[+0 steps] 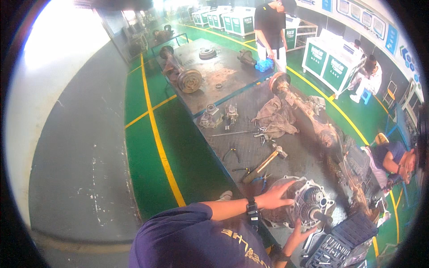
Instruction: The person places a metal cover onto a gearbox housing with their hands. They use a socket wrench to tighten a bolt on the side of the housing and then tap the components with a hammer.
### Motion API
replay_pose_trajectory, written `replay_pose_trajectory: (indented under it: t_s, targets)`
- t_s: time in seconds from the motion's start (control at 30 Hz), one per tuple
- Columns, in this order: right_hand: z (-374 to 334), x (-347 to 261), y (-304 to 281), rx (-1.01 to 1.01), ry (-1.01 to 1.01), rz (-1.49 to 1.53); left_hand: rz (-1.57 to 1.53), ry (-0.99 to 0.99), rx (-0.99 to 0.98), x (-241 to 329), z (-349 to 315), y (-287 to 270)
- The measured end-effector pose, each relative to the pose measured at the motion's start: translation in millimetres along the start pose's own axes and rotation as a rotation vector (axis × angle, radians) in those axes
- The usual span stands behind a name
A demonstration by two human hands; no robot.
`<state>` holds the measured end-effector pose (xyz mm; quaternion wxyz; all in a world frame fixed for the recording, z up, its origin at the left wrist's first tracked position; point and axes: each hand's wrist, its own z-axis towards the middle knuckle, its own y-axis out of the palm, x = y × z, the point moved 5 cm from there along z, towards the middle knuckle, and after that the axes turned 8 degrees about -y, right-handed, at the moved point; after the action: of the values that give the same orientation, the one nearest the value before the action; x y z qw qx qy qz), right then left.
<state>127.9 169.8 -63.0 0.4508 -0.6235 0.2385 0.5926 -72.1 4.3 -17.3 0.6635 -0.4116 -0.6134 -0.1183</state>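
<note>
A metal gearbox (pixel 328 203) lies on the workbench in front of me, its casing open and facing up. Gears (pixel 314 195) show inside, and a shaft (pixel 322 217) sticks out toward the right. My left hand (pixel 276 197) grips the casing from the left, thumb and fingers along its rim. On the near side, my right hand (pixel 298 235) holds the lower edge, fingers partly hidden beneath it. Just beyond are a hammer (pixel 270 161) with a wooden handle and pliers (pixel 232 154). A socket tool case (pixel 333 250) lies open by my right hand.
A long dirty axle (pixel 313 118) runs along the bench's right side, next to a brown rag (pixel 277 118). Metal housings (pixel 211 117) and a drum-ended axle (pixel 190 80) lie farther off. One person (pixel 271 31) stands across the bench; another (pixel 393 163) is at the right.
</note>
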Motion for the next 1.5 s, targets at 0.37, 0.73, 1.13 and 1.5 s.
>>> replay_pose_trajectory:
  t_s: [0.37,0.73,1.13,1.5]
  targets:
    - [-33.5,30.5,24.6,0.434,-0.041,-0.030,-0.155,-0.447,0.478,-243.0,36.2,-338.5]
    - [-132.6,32.6,167.4,0.593,0.167,-0.272,0.107,-0.572,0.798,-408.9,35.6,-542.6]
    - [-144.3,-26.4,216.2,0.695,0.348,-0.557,0.506,-0.666,0.695,-482.5,127.9,-575.2]
    - [-210.5,-4.7,247.3,0.609,0.429,-0.597,0.467,-0.687,0.624,-460.9,119.9,-561.7]
